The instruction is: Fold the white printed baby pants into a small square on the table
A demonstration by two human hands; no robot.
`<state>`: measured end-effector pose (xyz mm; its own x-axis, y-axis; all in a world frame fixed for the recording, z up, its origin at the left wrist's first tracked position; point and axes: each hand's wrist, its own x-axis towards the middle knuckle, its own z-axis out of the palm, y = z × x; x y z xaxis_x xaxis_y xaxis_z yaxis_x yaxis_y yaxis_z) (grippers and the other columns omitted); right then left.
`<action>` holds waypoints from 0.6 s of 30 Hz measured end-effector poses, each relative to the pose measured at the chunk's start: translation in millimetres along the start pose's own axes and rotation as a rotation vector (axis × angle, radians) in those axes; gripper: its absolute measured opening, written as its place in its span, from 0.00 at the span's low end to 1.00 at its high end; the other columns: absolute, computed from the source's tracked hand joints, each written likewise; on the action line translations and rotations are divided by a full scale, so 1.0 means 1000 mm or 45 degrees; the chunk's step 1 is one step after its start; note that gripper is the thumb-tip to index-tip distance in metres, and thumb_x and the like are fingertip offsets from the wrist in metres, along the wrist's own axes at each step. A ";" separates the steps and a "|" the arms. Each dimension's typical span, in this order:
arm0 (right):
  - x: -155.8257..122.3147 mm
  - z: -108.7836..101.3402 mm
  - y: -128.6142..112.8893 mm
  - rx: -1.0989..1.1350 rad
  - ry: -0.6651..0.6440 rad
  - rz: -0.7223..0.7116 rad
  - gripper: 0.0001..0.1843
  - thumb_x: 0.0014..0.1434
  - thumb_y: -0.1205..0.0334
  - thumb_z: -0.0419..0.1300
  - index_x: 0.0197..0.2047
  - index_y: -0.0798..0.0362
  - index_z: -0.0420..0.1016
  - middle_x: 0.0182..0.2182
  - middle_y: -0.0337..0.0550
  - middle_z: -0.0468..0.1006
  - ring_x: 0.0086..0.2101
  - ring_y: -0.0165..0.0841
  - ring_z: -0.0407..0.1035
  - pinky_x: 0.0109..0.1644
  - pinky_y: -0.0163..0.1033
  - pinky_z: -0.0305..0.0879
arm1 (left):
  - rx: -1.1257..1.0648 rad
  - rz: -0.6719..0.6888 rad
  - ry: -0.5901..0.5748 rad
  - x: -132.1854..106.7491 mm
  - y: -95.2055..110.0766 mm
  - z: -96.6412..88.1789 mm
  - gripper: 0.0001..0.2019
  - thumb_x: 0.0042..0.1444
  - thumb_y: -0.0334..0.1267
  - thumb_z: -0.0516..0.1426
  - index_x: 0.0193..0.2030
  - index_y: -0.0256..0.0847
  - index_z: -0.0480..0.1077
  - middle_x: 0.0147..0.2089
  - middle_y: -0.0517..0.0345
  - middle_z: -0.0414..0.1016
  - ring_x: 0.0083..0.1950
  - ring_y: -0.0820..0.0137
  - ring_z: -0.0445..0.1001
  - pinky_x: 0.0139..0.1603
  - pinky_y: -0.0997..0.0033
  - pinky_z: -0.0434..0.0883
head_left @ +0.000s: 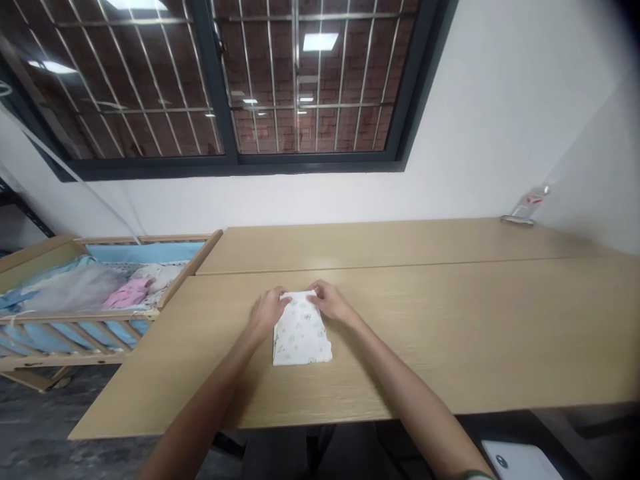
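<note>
A small folded white cloth (301, 333) with a faint coloured print lies on the light wooden table (450, 333), near its front edge. My left hand (267, 312) rests on the cloth's far left corner with fingers curled onto the fabric. My right hand (331, 301) presses on the far right corner, fingers bent over the top edge. Both hands touch the cloth's far end; its near end lies flat and uncovered.
A wooden baby crib (115, 313) with blue lining, pink and white clothes stands left of the table. A small clear stand (525, 208) sits at the table's far right by the white wall. A white object (520, 461) lies below the front edge.
</note>
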<state>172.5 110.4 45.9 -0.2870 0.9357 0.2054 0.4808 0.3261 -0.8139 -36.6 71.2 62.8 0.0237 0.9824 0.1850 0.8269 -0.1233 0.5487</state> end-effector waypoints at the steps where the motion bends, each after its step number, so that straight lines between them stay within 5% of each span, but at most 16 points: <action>1: 0.002 0.004 0.008 -0.022 -0.006 0.012 0.07 0.58 0.63 0.60 0.41 0.54 0.74 0.31 0.39 0.75 0.31 0.32 0.68 0.35 0.35 0.64 | 0.039 -0.001 -0.004 0.003 -0.002 0.006 0.12 0.65 0.40 0.57 0.50 0.38 0.77 0.48 0.47 0.82 0.48 0.62 0.78 0.46 0.69 0.69; 5: 0.000 0.011 0.024 -0.124 -0.015 -0.037 0.07 0.60 0.64 0.59 0.42 0.55 0.75 0.34 0.42 0.76 0.34 0.33 0.69 0.40 0.38 0.67 | 0.156 0.052 0.021 0.006 -0.004 0.018 0.12 0.68 0.40 0.54 0.49 0.38 0.76 0.48 0.46 0.81 0.51 0.62 0.76 0.51 0.67 0.67; 9: -0.006 0.009 0.021 -0.184 0.128 -0.142 0.13 0.65 0.60 0.57 0.51 0.55 0.74 0.45 0.49 0.74 0.45 0.37 0.71 0.52 0.44 0.69 | 0.236 0.128 0.087 -0.010 0.010 0.009 0.16 0.68 0.43 0.53 0.56 0.36 0.71 0.55 0.44 0.76 0.58 0.57 0.72 0.59 0.60 0.65; 14: -0.016 0.004 -0.007 -0.174 0.112 -0.416 0.22 0.69 0.54 0.55 0.63 0.52 0.67 0.59 0.53 0.69 0.61 0.42 0.63 0.67 0.51 0.60 | 0.495 0.304 0.157 -0.092 0.041 0.010 0.21 0.70 0.49 0.47 0.52 0.36 0.73 0.46 0.44 0.79 0.47 0.53 0.76 0.50 0.52 0.70; 18: -0.035 0.006 -0.041 -0.173 -0.238 -0.577 0.29 0.72 0.50 0.51 0.72 0.48 0.57 0.72 0.51 0.55 0.70 0.41 0.51 0.71 0.52 0.53 | 0.606 0.364 0.279 -0.157 0.048 0.042 0.26 0.66 0.52 0.51 0.60 0.33 0.70 0.60 0.36 0.74 0.58 0.46 0.72 0.53 0.48 0.70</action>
<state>157.6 63.5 68.7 -0.6295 0.6596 0.4107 0.3731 0.7202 -0.5850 23.4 -83.4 25.9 0.2078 0.8616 0.4632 0.9669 -0.2527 0.0362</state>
